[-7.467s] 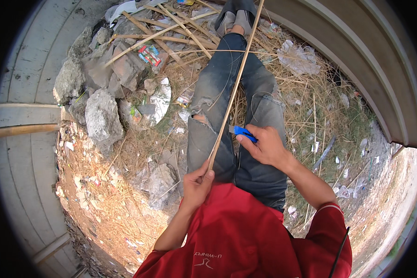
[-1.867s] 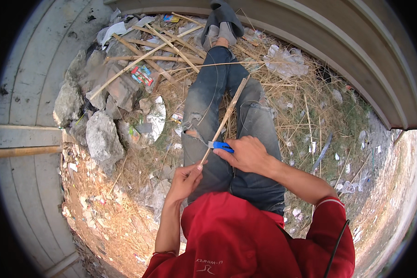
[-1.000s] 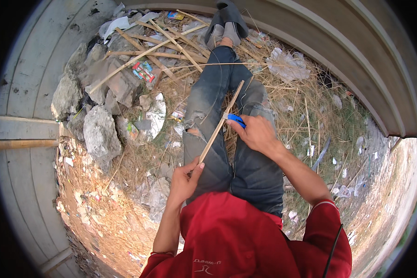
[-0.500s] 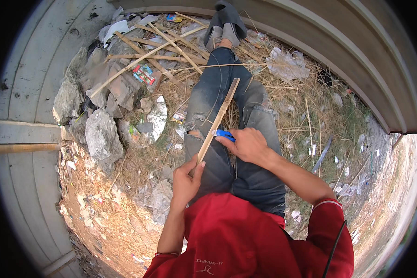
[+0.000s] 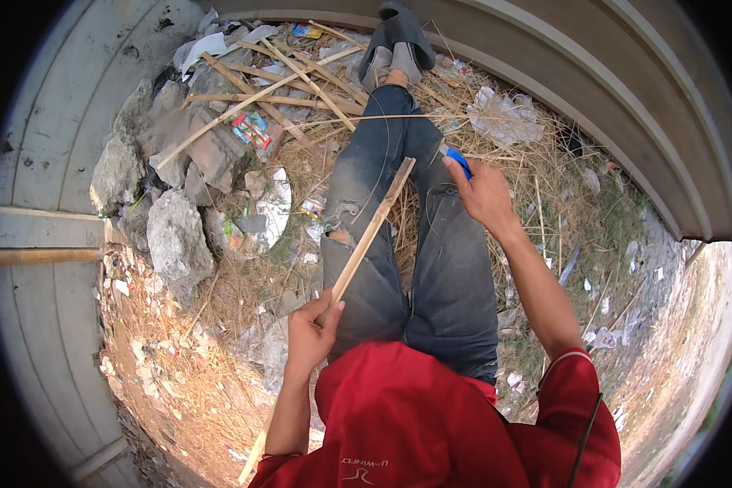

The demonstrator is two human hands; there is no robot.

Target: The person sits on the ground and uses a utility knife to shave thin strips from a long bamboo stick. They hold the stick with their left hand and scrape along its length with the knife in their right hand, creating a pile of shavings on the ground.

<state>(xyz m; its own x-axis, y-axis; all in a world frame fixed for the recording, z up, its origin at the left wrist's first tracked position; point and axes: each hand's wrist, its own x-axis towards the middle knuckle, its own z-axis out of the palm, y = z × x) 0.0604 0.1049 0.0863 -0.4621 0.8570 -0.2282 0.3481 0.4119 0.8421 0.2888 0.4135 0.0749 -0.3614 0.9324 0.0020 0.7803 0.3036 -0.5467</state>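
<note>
My left hand (image 5: pixel 311 332) is closed round the near end of a flat wooden strip (image 5: pixel 372 232), perhaps split bamboo. The strip slants up and away over my thighs, its far end free between my knees. In my right hand (image 5: pixel 486 195) is a utility knife (image 5: pixel 458 160) with a blue handle; the fingers wrap it and its blade points up and left. The knife is above my right knee, apart from the strip. My outstretched legs wear worn dark jeans (image 5: pixel 455 268) with torn knees.
Several more wooden strips (image 5: pixel 301 77) lie crossed beyond my feet to the left. Rough rocks (image 5: pixel 179 240) are heaped at the left, by grey metal panels (image 5: pixel 57 122). Dry straw and litter cover the ground, with a clear plastic bag (image 5: pixel 504 118) right of my shoes (image 5: pixel 396 49).
My right hand has lifted the knife off the strip and carried it away, up and to the right. My left hand has drawn the strip slightly nearer.
</note>
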